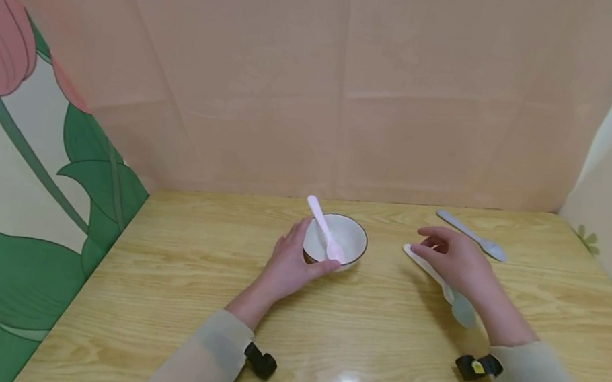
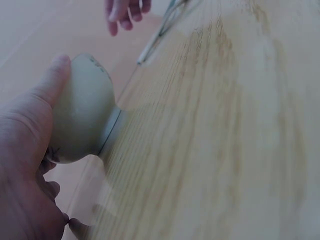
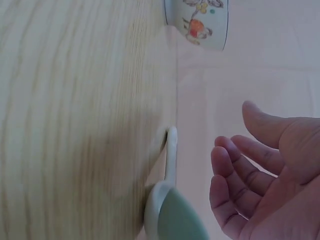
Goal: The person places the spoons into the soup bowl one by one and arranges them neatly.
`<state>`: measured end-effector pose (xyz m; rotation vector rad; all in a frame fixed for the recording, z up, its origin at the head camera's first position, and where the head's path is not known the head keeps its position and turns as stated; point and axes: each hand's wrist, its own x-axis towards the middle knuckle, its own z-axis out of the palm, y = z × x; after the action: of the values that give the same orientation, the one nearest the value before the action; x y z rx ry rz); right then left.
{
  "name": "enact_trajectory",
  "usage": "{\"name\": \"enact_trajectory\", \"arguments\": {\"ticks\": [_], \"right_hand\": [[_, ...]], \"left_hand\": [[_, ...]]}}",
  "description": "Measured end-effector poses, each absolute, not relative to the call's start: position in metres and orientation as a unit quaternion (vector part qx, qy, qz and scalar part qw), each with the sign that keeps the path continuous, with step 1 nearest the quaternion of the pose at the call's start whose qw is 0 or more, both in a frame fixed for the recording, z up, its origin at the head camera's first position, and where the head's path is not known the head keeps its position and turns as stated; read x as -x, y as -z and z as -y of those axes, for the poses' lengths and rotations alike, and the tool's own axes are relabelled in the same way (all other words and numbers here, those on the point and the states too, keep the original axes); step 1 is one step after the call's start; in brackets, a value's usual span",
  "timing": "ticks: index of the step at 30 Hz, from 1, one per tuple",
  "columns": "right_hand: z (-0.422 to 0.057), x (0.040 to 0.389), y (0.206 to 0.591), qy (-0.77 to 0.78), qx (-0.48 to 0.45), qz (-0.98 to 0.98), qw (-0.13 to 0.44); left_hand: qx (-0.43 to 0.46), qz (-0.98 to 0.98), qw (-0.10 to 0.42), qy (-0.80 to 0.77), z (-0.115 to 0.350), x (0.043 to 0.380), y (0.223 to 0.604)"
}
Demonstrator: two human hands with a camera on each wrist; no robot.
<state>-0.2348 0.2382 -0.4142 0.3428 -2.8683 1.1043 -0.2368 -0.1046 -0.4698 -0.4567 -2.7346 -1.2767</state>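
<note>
The person's left grip [image 1: 288, 264] was closed round the near-left side of the white bowl [image 1: 352, 232], thumb along the near rim, while the right grip [image 1: 460, 263] hung over the handle of a white spoon [image 1: 437, 278], fingers loosely bent, thumb apart from them and nothing held. The step in hand looked like a pick-up on the right, with the bowl steadied on the left. Done well, it called for thumb and forefinger to settle on either side of the slim handle, near its left end, and for a gentle left hold, so the pink spoon [image 1: 324, 227] leaning in the bowl did not swing.

A green spoon [image 1: 463, 312] was the likeliest hindrance: its head overlapped the white one's, so lifting one might have dragged the other; its handle could not be made out. A blue-grey spoon [image 1: 472, 234] lay just beyond the right grip, toward the far edge of the tabletop [image 1: 196, 254], where knuckles could have brushed it.
</note>
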Motion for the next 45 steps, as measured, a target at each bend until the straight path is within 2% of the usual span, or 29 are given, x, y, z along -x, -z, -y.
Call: {"name": "enact_trajectory", "arguments": {"ticks": [19,45], "right_hand": [[-0.259,0.239,0.429,-0.361,-0.095,0.927,-0.041],[-0.262,0.244,0.434,-0.311,-0.096,0.944,-0.057]], "left_hand": [[0.146,0.892,0.045,0.426,0.103,0.237,0.470],[0.139,0.887,0.038,0.438,0.104,0.237,0.472]]}}
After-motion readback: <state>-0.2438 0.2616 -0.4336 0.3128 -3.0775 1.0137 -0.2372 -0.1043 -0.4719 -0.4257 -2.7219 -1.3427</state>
